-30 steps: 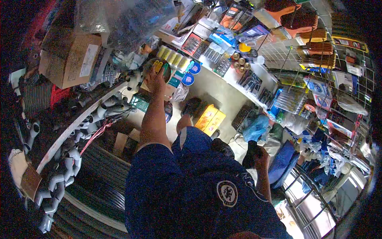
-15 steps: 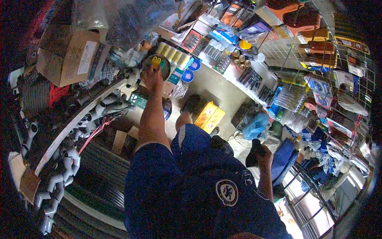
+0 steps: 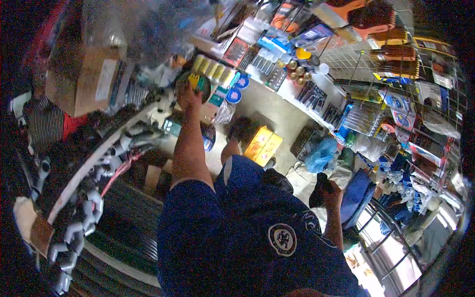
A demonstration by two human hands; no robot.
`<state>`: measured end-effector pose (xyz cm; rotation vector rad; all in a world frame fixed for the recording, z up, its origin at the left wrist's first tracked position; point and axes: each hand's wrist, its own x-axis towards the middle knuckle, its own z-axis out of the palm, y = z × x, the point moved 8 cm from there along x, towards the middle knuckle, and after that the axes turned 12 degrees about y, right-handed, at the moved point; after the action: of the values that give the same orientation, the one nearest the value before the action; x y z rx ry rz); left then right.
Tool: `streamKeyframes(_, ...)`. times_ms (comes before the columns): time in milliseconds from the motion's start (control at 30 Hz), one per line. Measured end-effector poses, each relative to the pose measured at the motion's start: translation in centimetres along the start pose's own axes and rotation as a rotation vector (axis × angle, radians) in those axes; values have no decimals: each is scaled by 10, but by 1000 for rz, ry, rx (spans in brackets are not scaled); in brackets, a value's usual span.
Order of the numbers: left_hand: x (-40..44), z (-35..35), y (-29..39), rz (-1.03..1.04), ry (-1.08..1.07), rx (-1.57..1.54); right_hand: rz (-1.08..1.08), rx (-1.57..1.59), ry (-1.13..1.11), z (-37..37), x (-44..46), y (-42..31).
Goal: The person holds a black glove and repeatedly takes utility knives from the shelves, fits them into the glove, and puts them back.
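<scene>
My left hand [image 3: 189,98] is stretched out at the upper left, its fingers closed round a small yellow object [image 3: 194,79] whose kind I cannot make out. Just behind it is a dark round container [image 3: 202,89], partly covered by the hand, with some green showing. Beside that stands a row of pale yellow rolls [image 3: 213,68]. At the lower right my right hand [image 3: 332,194] is closed round a black object [image 3: 320,188], too dark to name.
Blue-lidded tins [image 3: 233,95] stand beside the rolls. A yellow box [image 3: 262,146] lies on the floor near my feet. Grey pipe fittings [image 3: 74,235] line the left side, below a cardboard box [image 3: 88,81]. Packaged goods [image 3: 366,119] and brushes [image 3: 396,57] hang on the right.
My left hand has shifted slightly left and down with the yellow object, and more green shows beside it. The whole view has tilted a little. My right hand still holds the black object.
</scene>
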<state>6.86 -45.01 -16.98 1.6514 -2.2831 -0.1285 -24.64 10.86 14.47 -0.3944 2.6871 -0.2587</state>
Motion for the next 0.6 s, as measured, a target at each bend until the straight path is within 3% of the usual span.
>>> streamKeyframes(67,8,1,11,27,87,-219,-98,73,29,5,6,14)
streamKeyframes(100,7,-11,18,30,104,-390,-44,29,-20,7,7,19)
streamKeyframes(167,20,-73,60,51,55,-279,18,199,2,-6,7,23)
streamKeyframes(233,18,-98,91,-36,142,-206,-30,689,135,-14,14,35)
streamKeyframes(267,16,-110,117,0,185,-311,-81,921,178,-18,16,42)
streamKeyframes(300,13,-122,147,40,226,-417,-88,1124,374,-36,12,42)
streamKeyframes(367,10,-205,244,289,180,-879,69,1485,163,-41,33,54)
streamKeyframes(400,7,-231,286,360,88,-1006,170,1405,224,-67,36,34)
streamKeyframes(433,-2,-258,326,434,-19,-1127,151,1557,210,-83,37,28)
streamKeyframes(500,-3,-338,399,690,75,-1228,69,1868,194,-108,39,23)
streamKeyframes(533,6,-367,424,708,113,-1298,-63,2149,29,-104,54,39)
streamKeyframes(567,18,-387,444,713,212,-1306,-364,2483,-287,-115,58,35)
streamKeyframes(600,35,-405,464,653,260,-1322,-619,2683,-760,-123,55,34)
